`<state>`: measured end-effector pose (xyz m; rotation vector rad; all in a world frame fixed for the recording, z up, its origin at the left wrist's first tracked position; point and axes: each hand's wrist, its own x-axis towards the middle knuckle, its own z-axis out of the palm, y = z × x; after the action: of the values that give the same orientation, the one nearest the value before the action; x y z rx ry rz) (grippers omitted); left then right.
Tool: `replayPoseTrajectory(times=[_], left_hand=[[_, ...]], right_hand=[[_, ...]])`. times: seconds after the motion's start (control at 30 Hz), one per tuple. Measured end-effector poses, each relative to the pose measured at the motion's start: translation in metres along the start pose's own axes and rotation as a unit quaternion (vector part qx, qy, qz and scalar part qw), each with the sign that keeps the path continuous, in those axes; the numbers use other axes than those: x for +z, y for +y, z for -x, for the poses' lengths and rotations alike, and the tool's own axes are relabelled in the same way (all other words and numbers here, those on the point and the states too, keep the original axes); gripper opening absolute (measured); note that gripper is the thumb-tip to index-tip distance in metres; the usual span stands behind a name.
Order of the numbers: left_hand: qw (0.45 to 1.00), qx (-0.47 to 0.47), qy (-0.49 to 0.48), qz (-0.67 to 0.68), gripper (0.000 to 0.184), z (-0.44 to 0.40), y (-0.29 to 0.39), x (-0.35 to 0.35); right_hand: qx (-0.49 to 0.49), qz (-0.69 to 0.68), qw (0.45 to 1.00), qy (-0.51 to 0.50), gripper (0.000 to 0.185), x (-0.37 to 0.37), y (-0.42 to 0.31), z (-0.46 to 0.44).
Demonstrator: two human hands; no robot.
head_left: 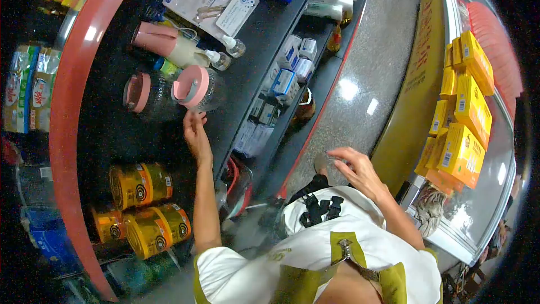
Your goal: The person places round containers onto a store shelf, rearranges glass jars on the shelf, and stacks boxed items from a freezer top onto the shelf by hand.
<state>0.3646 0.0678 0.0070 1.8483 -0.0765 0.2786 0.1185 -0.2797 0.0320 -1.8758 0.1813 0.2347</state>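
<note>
At the dark shelf, my left hand (196,129) reaches up to a clear jug with a pink lid (193,88). Its fingers are pressed together at the lid's lower edge, and part of the grip is hidden behind the jug. A second clear jug with a pink lid (137,93) lies beside it, farther in. Just above are a pink and cream bottle (163,44) and two clear pump bottles (221,60). My right hand (358,170) hangs over the aisle by my body, fingers apart, holding nothing.
Large yellow cans (157,228) stand near my left forearm. Small boxes (286,83) and white bottles (326,10) line the lower shelf. Across the aisle floor (360,87), yellow boxes (471,101) are stacked on a white freezer (495,191). A pink shelf edge (70,90) curves at far left.
</note>
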Motion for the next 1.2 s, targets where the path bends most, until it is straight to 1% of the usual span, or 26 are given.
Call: replayPoseTrajectory(times=[0.03,0.1,0.17,0.2,0.23,0.27,0.3,0.37,0.43,0.53,0.6,0.63,0.67,0.73,0.77,0.8,0.83,0.87,0.93,0.97,1.0,1.03,1.1,1.13,1.2], left_hand=[[0.998,0.024,0.032,0.038,0.033,0.002,0.000,0.006],[0.996,0.009,0.089,0.027,0.028,0.007,0.007,0.013],[0.992,-0.005,0.125,0.032,0.020,0.015,0.022,0.033],[0.986,-0.012,0.150,0.067,0.017,0.020,0.029,0.043],[0.989,-0.015,0.140,0.052,0.013,0.026,0.039,0.051],[0.990,0.008,0.115,0.083,0.012,0.027,0.036,0.054],[0.992,0.020,0.097,0.077,0.013,0.030,0.043,0.063],[0.992,0.084,0.015,0.089,0.014,0.050,0.065,0.091],[0.992,0.109,-0.043,0.053,0.015,0.071,0.088,0.123],[0.981,0.049,-0.163,0.089,0.015,0.122,0.132,0.181],[0.949,-0.026,-0.298,0.098,0.016,0.157,0.147,0.212],[0.918,-0.056,-0.379,0.101,0.022,0.175,0.157,0.227],[0.886,-0.053,-0.451,0.096,0.028,0.190,0.166,0.239],[0.830,-0.081,-0.543,0.094,0.039,0.221,0.184,0.262],[0.809,-0.096,-0.569,0.113,0.046,0.235,0.190,0.272],[0.801,-0.090,-0.582,0.110,0.049,0.245,0.200,0.281],[0.793,-0.085,-0.593,0.108,0.051,0.254,0.210,0.289],[0.792,-0.104,-0.590,0.115,0.053,0.260,0.219,0.297],[0.792,-0.141,-0.581,0.127,0.055,0.266,0.231,0.310],[0.790,-0.142,-0.585,0.112,0.055,0.264,0.232,0.315],[0.789,-0.144,-0.589,0.097,0.055,0.263,0.233,0.318],[0.789,-0.146,-0.591,0.083,0.055,0.262,0.234,0.321],[0.802,-0.102,-0.586,0.044,0.055,0.265,0.230,0.325],[0.809,-0.081,-0.582,0.022,0.056,0.268,0.229,0.327],[0.813,-0.098,-0.567,0.083,0.057,0.270,0.231,0.324]], right_hand=[[0.017,0.002,1.000,0.012,0.028,-0.006,0.008,0.016],[0.041,-0.014,0.998,0.041,0.027,-0.012,0.016,0.039],[0.061,-0.045,0.993,0.091,0.026,-0.020,0.018,0.066],[0.052,-0.002,0.992,0.116,0.026,-0.022,0.022,0.078],[0.043,-0.031,0.988,0.145,0.025,-0.026,0.018,0.087],[0.026,-0.022,0.986,0.161,0.025,-0.028,0.019,0.096],[0.007,-0.012,0.985,0.174,0.025,-0.030,0.022,0.102],[-0.027,-0.003,0.980,0.199,0.027,-0.035,0.025,0.114],[-0.031,0.000,0.975,0.221,0.028,-0.044,0.025,0.128],[-0.051,0.004,0.964,0.260,0.027,-0.055,0.026,0.149],[-0.065,-0.010,0.953,0.294,0.025,-0.069,0.018,0.169],[-0.074,-0.016,0.948,0.309,0.025,-0.077,0.013,0.179],[-0.098,-0.010,0.929,0.356,0.024,-0.085,0.009,0.188],[-0.070,-0.029,0.895,0.440,0.024,-0.105,0.007,0.212],[-0.053,-0.038,0.858,0.509,0.023,-0.113,0.013,0.218],[-0.029,-0.011,0.823,0.567,0.025,-0.125,0.016,0.225],[-0.030,-0.038,0.786,0.616,0.028,-0.136,0.025,0.226],[-0.031,-0.066,0.747,0.661,0.032,-0.146,0.037,0.224],[-0.014,-0.035,0.762,0.647,0.038,-0.163,0.065,0.228],[-0.005,-0.020,0.770,0.638,0.042,-0.167,0.077,0.230],[0.008,-0.047,0.794,0.606,0.047,-0.170,0.086,0.231],[0.020,-0.033,0.803,0.594,0.048,-0.169,0.090,0.229],[0.040,-0.006,0.824,0.566,0.049,-0.162,0.092,0.225],[0.051,0.008,0.815,0.577,0.049,-0.157,0.092,0.221],[0.060,0.008,0.810,0.583,0.049,-0.151,0.090,0.220]])
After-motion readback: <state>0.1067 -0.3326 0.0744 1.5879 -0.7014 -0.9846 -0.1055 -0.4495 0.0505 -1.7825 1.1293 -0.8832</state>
